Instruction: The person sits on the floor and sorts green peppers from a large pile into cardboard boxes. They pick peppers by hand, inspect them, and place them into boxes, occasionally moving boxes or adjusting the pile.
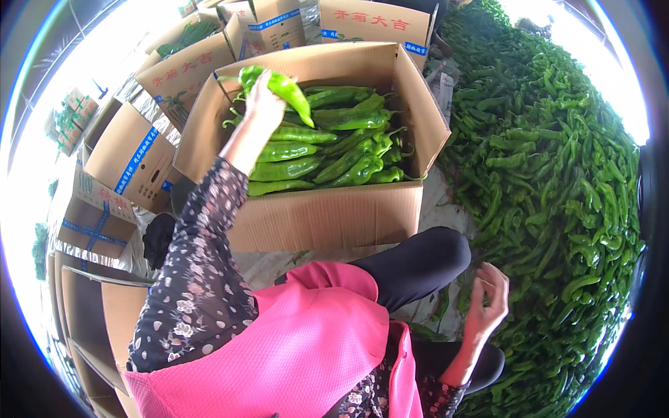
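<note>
My left hand (263, 107) grips at least one bright green pepper (292, 96) above the left part of an open cardboard box (334, 219). Long green peppers (350, 120) lie in layers inside that box, roughly side by side, most of them crosswise. My forearm and hand hide some of those at the left. Beside my knee, my right hand (489, 298) is held at the near edge of a large heap of green peppers (543, 209). Its fingers are loosely curled, with a gap to the thumb, and no pepper shows in them.
A printed carton with peppers (185, 78) stands beyond the box at the left, and another carton (373, 26) stands behind it. More cartons (133, 157) line the left side. My bent knee (444, 251) is close to the box's near right corner. Pale sheeting (439, 209) covers the floor.
</note>
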Demonstrator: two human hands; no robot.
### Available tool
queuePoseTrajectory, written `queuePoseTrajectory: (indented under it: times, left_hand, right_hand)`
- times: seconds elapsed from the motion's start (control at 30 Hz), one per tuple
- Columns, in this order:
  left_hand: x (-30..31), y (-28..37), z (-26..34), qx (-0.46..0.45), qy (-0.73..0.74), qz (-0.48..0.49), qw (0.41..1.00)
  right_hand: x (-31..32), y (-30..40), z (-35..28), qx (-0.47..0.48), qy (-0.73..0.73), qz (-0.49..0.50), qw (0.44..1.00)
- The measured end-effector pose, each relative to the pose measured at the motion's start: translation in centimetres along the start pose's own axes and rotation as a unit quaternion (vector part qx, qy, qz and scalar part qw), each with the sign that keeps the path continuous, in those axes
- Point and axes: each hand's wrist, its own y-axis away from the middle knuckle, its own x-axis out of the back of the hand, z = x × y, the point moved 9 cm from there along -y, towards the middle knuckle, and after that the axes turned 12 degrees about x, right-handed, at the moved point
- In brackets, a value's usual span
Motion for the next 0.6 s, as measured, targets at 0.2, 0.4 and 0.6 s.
queuePoseTrajectory:
  times: [0.2, 0.4, 0.6]
  left_hand:
    - [6.0, 0.0, 2.4, 0.108, -0.204, 0.025, 0.973]
    - [-0.1, -5.2, 1.1, -0.227, -0.802, 0.041, 0.550]
    - [12.7, -7.3, -0.3, -0.116, -0.937, -0.017, 0.329]
  right_hand:
    - [9.4, 3.8, 3.4, -0.066, 0.075, 0.098, 0.990]
    - [15.5, 6.1, 7.5, -0.110, 0.055, 0.184, 0.975]
    - [21.5, 9.9, 10.0, -0.193, 0.064, 0.286, 0.936]
